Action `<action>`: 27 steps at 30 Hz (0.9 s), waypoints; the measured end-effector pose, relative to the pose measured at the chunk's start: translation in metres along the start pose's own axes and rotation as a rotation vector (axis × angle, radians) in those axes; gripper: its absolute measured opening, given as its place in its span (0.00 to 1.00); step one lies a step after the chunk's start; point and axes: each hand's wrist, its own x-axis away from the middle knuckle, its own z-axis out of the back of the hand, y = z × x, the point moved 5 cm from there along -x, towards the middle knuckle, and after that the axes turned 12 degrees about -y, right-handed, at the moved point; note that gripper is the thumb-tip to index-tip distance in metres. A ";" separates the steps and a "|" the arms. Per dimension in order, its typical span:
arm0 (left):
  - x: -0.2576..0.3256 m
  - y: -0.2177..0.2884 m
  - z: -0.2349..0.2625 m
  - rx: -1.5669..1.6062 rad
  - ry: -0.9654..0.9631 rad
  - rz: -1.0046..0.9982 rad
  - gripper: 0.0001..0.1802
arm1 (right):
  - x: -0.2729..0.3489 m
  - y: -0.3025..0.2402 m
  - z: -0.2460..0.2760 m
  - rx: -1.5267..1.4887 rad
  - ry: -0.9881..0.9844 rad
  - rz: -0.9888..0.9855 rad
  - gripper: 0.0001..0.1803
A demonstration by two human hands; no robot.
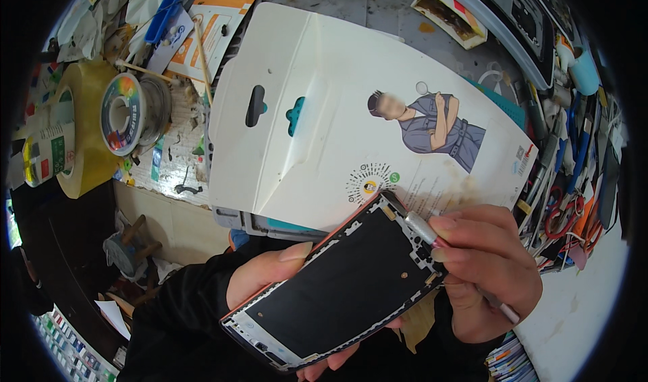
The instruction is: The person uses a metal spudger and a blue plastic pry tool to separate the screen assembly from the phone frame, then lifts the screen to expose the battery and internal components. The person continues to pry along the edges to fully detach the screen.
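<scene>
The left hand [270,274] cradles an opened phone frame [337,287] from below, thumb pressed flat along its upper long edge and fingertips curling out under the lower edge, so the fingers are closed around it. The frame is a flat rectangle held tilted, low near the bottom of the view, with a thin orange rim, a matte black panel filling its middle and pale metal borders cut with small notches and holes. The right hand [489,267] pinches a slim metal tool [422,228] with a knurled silver barrel, thumb and forefinger closed tightly on it; its dark tip meets the frame's upper right corner, and a pale handle end sticks out below the palm. Just behind the frame lies a large white cardboard package [324,112], smooth and creased, with a hanging slot and a printed cartoon figure, resting on a cluttered, stained workbench [391,10]. To the left stand a broad roll of yellowish translucent tape [84,139] and a spool of solder wire [128,112] with a shiny rainbow label, beside thin wooden sticks [202,61]. Along the right edge, a dense row of hand tools [574,206] with red, blue and black handles is packed together.
</scene>
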 end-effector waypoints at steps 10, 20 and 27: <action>0.002 -0.004 -0.001 -0.070 0.089 -0.017 0.55 | 0.005 -0.011 -0.013 0.141 0.138 -0.025 0.12; -0.001 0.006 0.000 -0.127 0.090 0.086 0.56 | 0.000 -0.001 -0.002 0.079 0.159 0.019 0.09; 0.003 0.001 0.000 -0.105 0.128 0.057 0.56 | 0.009 -0.018 -0.009 0.199 0.190 -0.007 0.10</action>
